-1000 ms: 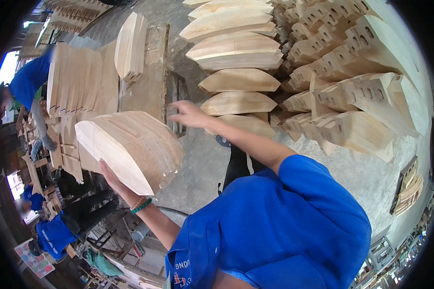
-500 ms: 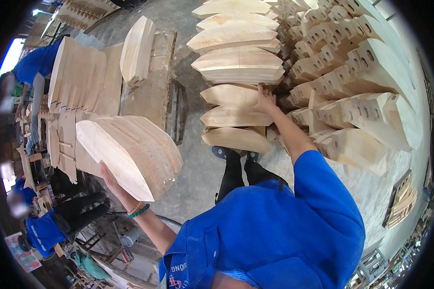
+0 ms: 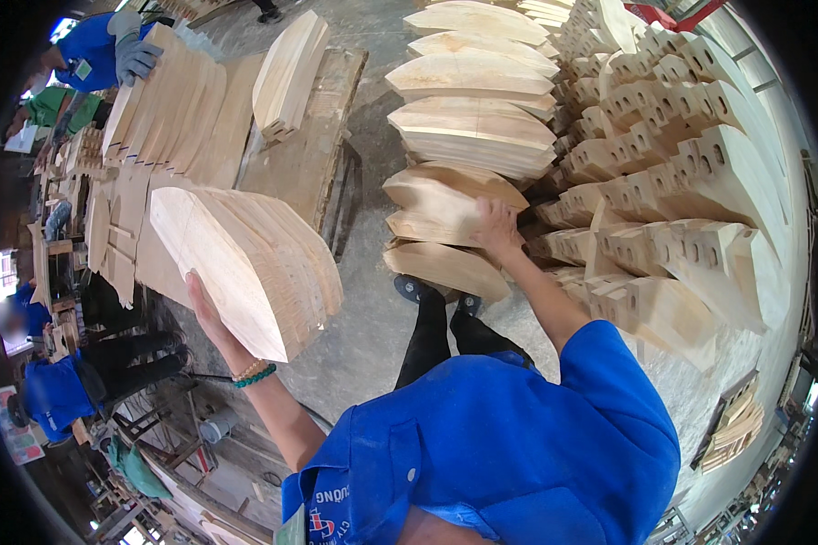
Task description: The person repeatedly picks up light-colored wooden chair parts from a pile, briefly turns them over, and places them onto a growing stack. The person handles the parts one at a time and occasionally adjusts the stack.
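Beside a large stack of curved, pointed wooden boards (image 3: 245,263) at the left is my left hand (image 3: 211,313). It lies flat along the pale face nearest me, fingers stretched out, with beaded bracelets on the wrist. My right hand (image 3: 498,227) is at the right end of a pale wooden board (image 3: 432,202) in a row of similar boards on the floor. Its fingers bend over the board's end, slightly blurred, and the undersides of the fingertips are hidden. Closer to my feet lies another curved board (image 3: 450,266).
Further along the row are stacked boards (image 3: 477,127). To the right stand many wooden pieces with oval slots (image 3: 691,182). A low wooden table (image 3: 314,136) bears boards at the left; behind it a person's gloved hand (image 3: 136,56) touches a stack. Another worker (image 3: 59,395) stands at lower left.
My right hand has moved nearer to me along the boards and its fingers have closed on one, which has shifted. My left hand stays against the stack. A co-worker's gloved hand has appeared.
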`<state>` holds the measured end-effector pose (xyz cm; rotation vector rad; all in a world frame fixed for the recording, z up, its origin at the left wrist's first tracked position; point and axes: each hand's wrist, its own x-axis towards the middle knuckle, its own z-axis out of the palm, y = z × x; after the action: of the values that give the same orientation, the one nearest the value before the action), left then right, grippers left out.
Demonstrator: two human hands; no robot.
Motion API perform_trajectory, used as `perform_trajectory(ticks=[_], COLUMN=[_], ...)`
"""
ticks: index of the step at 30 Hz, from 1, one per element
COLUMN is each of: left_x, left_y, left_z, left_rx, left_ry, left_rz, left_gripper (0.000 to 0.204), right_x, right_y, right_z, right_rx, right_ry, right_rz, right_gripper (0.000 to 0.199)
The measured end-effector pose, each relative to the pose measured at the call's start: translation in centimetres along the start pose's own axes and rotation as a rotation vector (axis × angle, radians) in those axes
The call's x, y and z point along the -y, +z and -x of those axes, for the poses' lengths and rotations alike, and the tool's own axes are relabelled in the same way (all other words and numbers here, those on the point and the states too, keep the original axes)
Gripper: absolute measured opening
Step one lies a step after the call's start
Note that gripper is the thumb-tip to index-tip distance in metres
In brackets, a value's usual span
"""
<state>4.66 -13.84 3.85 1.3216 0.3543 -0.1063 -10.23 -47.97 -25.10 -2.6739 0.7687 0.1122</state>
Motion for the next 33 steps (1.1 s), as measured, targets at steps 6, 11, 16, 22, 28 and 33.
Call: perform_trajectory(ticks=[6, 11, 16, 22, 28, 33], left_x=[0.1, 0.3, 0.2, 0.7, 0.9, 2.0], left_y=[-0.2, -0.7, 0.6, -1.9, -6.3, -12.3], left_z=[-0.6, -0.4, -0.6, -1.4, -1.0, 6.3], left_rx=[0.017, -0.059, -0.052, -0.066, -0.160, -0.320], left_ry=[-0.034, -0.005, -0.003, 0.040, 0.288, 0.379], left_rz=[0.001, -0.040, -0.004, -0.030, -0.050, -0.053], left_gripper=[0.055, 0.054, 0.052, 0.052, 0.048, 0.055], right_x=[1.4, 5.7, 2.7, 5.8, 2.8, 3.3], right_y=[-1.1, -7.1, -0.3, -4.4, -1.9, -4.6], right_z=[-2.7, -3.1, -2.3, -3.2, -3.3, -0.9], right_rx=[0.002, -0.315, -0.243, -0.321, -0.314, -0.349], right_ry=[-0.012, -0.447, -0.353, -0.261, -0.262, -0.264], right_rz=[-0.387, -0.218, -0.158, -0.273, -0.160, -0.253], right_gripper=[0.047, 0.044, 0.046, 0.048, 0.046, 0.048])
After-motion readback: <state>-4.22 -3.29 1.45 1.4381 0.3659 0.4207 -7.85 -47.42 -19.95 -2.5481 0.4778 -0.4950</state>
